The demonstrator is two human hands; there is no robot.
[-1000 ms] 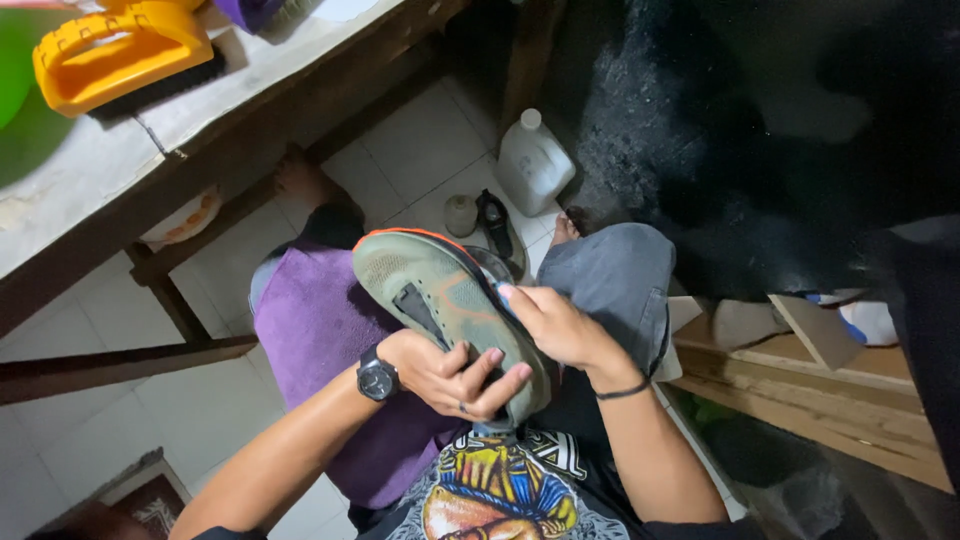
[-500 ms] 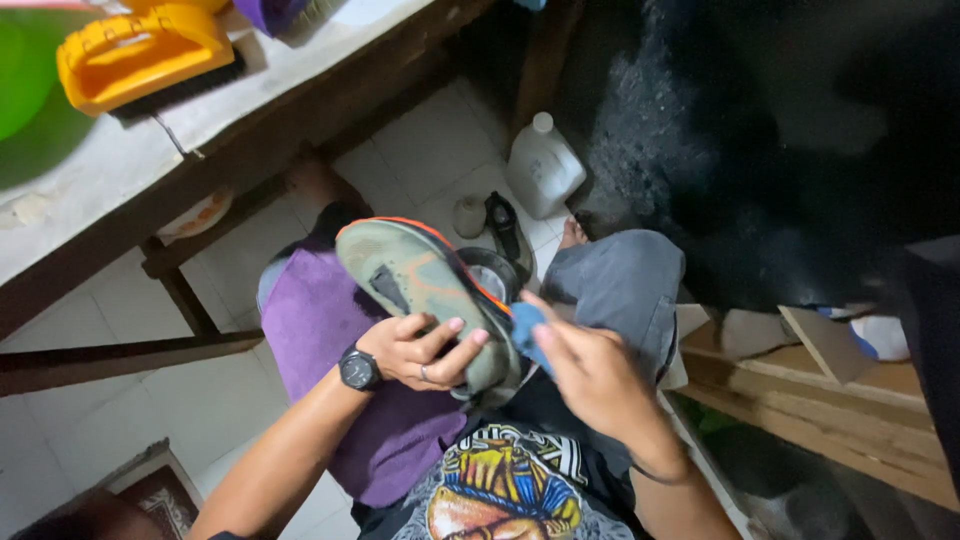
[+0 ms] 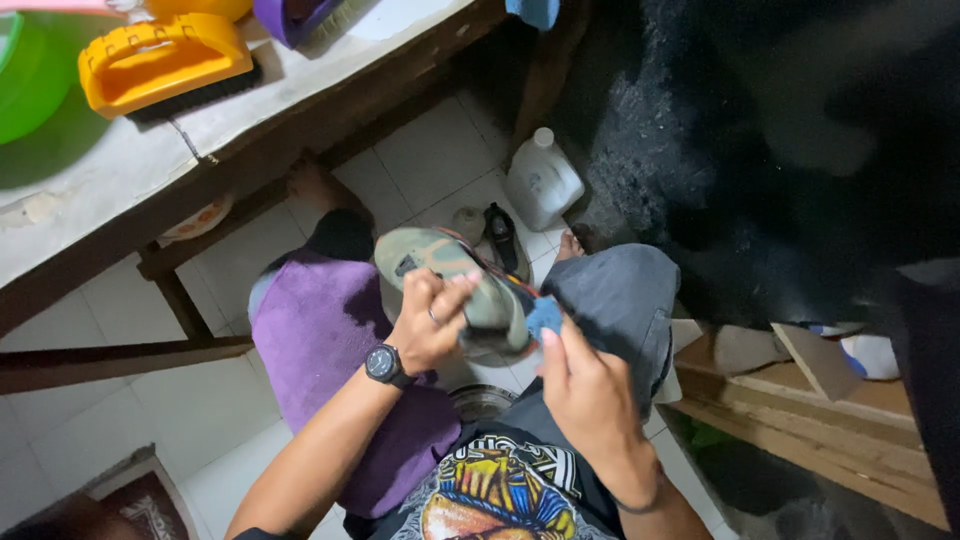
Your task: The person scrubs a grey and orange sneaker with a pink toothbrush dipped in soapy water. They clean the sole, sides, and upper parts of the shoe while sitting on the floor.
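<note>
Head-camera view, from the left: an orange scrub brush lies on the wooden bench, with a purple towel draped over the person's knee below. The left hand grips a worn shoe, sole turned up, above the lap. The right hand pinches a small blue cloth against the shoe's edge. A white jug stands on the tiled floor beyond.
</note>
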